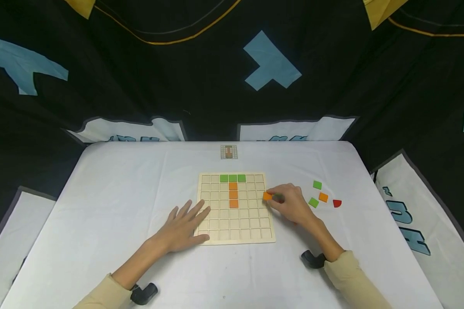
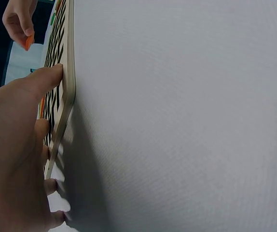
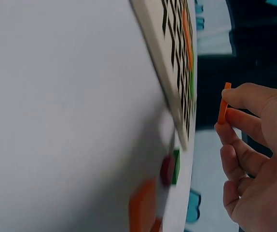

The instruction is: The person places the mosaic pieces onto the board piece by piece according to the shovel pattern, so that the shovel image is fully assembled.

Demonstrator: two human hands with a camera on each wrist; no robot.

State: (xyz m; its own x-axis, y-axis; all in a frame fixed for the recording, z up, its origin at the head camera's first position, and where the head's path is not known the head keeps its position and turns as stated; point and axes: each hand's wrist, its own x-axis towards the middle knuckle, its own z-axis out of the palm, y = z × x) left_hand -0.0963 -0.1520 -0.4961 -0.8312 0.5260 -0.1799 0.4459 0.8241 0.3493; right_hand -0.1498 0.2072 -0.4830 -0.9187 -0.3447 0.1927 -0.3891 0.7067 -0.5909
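Two bare hands work over a white table [image 1: 81, 240]. Nearest, the left hand [image 1: 181, 231] lies with fingers straight and spread, gripping nothing, its thumb and two fingertips resting on the left side of a gridded board [image 1: 239, 234]. A light, steady press there should be enough to stop the board sliding. A little farther, over the board's right edge, the right hand [image 1: 293, 204] pinches an orange tile [image 1: 267, 195] between thumb and fingers, raised off the grid. For a clean set-down, I would hold the tile level, square it to the grooves and release only once it sits flat. Green shows by those fingers, mostly hidden. Out to the right lie two green tiles [image 1: 313, 202], a second orange tile [image 1: 323, 197] and a red piece [image 1: 337, 203]. On the board, an orange column [image 1: 233, 195] runs down from a green row [image 1: 233, 177]; the fingers should clear both. Beyond, a small card [image 1: 229, 152] shows a grid too tiny to read, and a black curtain [image 1: 193, 86] hangs behind
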